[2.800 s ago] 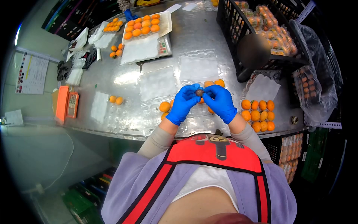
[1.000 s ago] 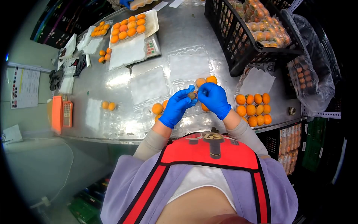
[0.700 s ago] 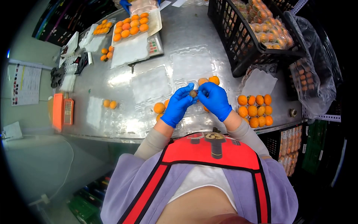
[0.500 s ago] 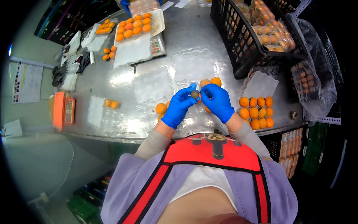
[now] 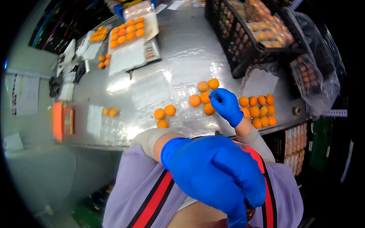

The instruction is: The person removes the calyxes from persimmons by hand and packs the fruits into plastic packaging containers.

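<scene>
My left hand (image 5: 215, 167), in a blue glove, is raised close to the camera with its fingers curled. A dark reddish-brown patch shows by its fingertips; I cannot make out what it is. My right hand (image 5: 229, 107), gloved in blue too, hovers beside the round orange fruits (image 5: 195, 100) with thumb and fingers pinched together; anything between them is hidden. Those fruits lie in a clear plastic punnet (image 5: 181, 92). To its left are more orange fruits (image 5: 169, 110) in another clear punnet, and right of my right hand stands a filled block of orange fruits (image 5: 263, 111).
A black crate (image 5: 249, 49) of packed punnets stands at the back right. A scale (image 5: 152, 52) bears a tray of orange fruits (image 5: 130, 29) at the back left. An orange device (image 5: 58, 121) sits near the left edge. Another person's blue-gloved hand (image 5: 119, 11) is at the far side.
My left hand has left the small brownish round thing's place over the punnet and come up towards the camera. My right hand stays near the fruits. The view has shifted slightly.
</scene>
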`<state>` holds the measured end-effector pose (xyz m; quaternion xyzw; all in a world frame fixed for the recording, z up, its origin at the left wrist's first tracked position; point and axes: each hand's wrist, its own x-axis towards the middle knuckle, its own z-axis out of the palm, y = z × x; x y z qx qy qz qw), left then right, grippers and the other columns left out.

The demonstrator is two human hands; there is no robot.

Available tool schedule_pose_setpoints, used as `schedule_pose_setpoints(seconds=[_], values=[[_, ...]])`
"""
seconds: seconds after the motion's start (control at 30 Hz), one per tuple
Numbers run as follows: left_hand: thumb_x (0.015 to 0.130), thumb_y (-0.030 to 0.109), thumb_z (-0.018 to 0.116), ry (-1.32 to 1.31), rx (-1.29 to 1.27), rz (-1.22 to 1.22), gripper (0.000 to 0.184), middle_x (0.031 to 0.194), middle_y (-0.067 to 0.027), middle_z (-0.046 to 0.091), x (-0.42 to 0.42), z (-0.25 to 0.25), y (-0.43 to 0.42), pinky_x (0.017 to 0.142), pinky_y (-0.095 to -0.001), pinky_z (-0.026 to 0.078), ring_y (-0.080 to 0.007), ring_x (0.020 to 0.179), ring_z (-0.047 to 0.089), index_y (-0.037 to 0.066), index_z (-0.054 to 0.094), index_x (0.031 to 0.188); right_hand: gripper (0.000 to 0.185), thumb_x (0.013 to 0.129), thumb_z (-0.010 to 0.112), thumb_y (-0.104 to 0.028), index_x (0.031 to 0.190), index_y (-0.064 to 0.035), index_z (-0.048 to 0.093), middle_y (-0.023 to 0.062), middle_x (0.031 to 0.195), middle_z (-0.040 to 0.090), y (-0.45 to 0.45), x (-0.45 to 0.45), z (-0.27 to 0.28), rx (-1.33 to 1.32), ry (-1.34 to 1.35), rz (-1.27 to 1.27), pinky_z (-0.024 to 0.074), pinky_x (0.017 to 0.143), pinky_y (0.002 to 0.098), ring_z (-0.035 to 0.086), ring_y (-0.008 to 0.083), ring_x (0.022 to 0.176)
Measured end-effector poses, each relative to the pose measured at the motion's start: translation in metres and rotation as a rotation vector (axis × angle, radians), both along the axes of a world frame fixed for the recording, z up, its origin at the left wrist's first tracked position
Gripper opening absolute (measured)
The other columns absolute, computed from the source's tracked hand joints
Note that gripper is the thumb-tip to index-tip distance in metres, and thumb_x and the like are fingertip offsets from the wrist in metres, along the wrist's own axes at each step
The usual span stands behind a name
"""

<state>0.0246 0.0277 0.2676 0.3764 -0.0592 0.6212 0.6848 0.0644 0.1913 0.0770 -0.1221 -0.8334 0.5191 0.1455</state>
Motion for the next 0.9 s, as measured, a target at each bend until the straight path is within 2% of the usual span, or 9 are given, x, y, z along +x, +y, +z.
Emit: schedule_pose_setpoints(seconds=[0.03,0.17,0.27,0.37,0.47,0.5,0.57,0.73,0.9], values=[[0.085,-0.004,0.059,-0.145,-0.196,-0.283,0.032,0.111,-0.0219,0.060,-0.001,0.003,0.003,0.080,-0.0393,0.053,-0.0331,0.094,0.063,-0.008,0.054,0.116,0.009,0.080,0.059,-0.006,0.088,-0.0022,0.062,0.0050,0.077,0.063,0.009,0.011,-0.003,0.007,-0.008,-0.033,0.0452,0.060,0.0232,0.056,0.0095,0.066],[0.081,-0.003,0.064,0.164,-0.003,-0.082,0.023,0.102,-0.0222,0.063,0.003,0.007,0.030,0.074,-0.0380,0.055,-0.0337,0.092,0.063,-0.007,0.061,0.104,0.004,0.080,0.058,-0.003,0.084,-0.0028,0.060,0.0065,0.078,0.060,0.059,0.092,-0.003,-0.092,-0.048,-0.391,0.0451,0.061,0.0260,0.056,0.0120,0.067],[0.088,0.010,0.056,0.364,0.537,0.591,0.015,0.099,-0.0185,0.060,0.012,0.002,0.049,0.067,-0.0337,0.054,-0.0293,0.083,0.064,0.000,0.061,0.098,0.007,0.083,0.058,-0.003,0.090,-0.0030,0.059,0.0029,0.082,0.058,0.093,0.186,-0.033,0.071,0.055,-0.762,0.0438,0.065,0.0235,0.054,0.0102,0.072],[0.089,0.009,0.053,0.281,0.511,0.520,0.017,0.100,-0.0195,0.060,0.018,-0.001,0.054,0.065,-0.0350,0.054,-0.0306,0.083,0.064,-0.001,0.059,0.101,0.020,0.084,0.057,-0.002,0.104,-0.0023,0.056,0.0027,0.087,0.056,0.101,0.279,-0.077,-0.039,0.024,-1.126,0.0442,0.073,0.0241,0.052,0.0102,0.079],[0.089,0.008,0.052,0.354,0.570,0.558,0.016,0.102,-0.0215,0.059,0.018,0.004,0.052,0.066,-0.0362,0.054,-0.0320,0.084,0.064,-0.001,0.059,0.101,0.054,0.079,0.058,-0.003,0.130,-0.0009,0.039,0.0141,0.119,0.057,0.095,0.357,-0.181,0.325,-0.468,-0.831,0.0430,0.092,0.0330,0.057,0.0264,0.105],[0.089,0.009,0.053,0.375,0.601,0.568,0.017,0.103,-0.0224,0.060,0.017,0.007,0.051,0.067,-0.0373,0.054,-0.0327,0.085,0.064,-0.001,0.059,0.101,0.052,0.077,0.059,-0.008,0.127,-0.0036,0.046,0.0200,0.121,0.055,0.089,0.361,-0.177,0.492,-0.966,-0.650,0.0424,0.096,0.0353,0.055,0.0331,0.111],[0.088,0.010,0.054,0.407,0.639,0.581,0.018,0.103,-0.0233,0.060,0.023,0.005,0.051,0.068,-0.0385,0.054,-0.0334,0.086,0.063,-0.001,0.058,0.102,0.035,0.076,0.060,-0.014,0.110,-0.0057,0.060,0.0211,0.105,0.062,0.094,0.359,-0.172,0.407,-1.071,-0.630,0.0474,0.087,0.0377,0.059,0.0357,0.099],[0.081,0.005,0.068,0.267,0.760,0.611,0.027,0.107,-0.0210,0.062,0.024,-0.004,0.044,0.075,-0.0370,0.054,-0.0373,0.091,0.063,-0.003,0.062,0.106,0.014,0.077,0.060,-0.013,0.085,-0.0012,0.063,0.0109,0.075,0.063,0.131,0.329,-0.070,0.276,-0.603,-0.702,0.0482,0.067,0.0319,0.061,0.0190,0.071],[0.079,0.004,0.064,0.532,0.253,0.818,0.019,0.104,-0.0194,0.059,-0.003,-0.028,0.018,0.073,-0.0382,0.052,-0.0294,0.088,0.062,0.000,0.057,0.096,0.022,0.085,0.056,-0.015,0.098,0.0024,0.060,0.0085,0.091,0.063,0.126,0.293,0.045,-0.582,0.068,-0.658,0.0474,0.075,0.0261,0.060,0.0151,0.080]])
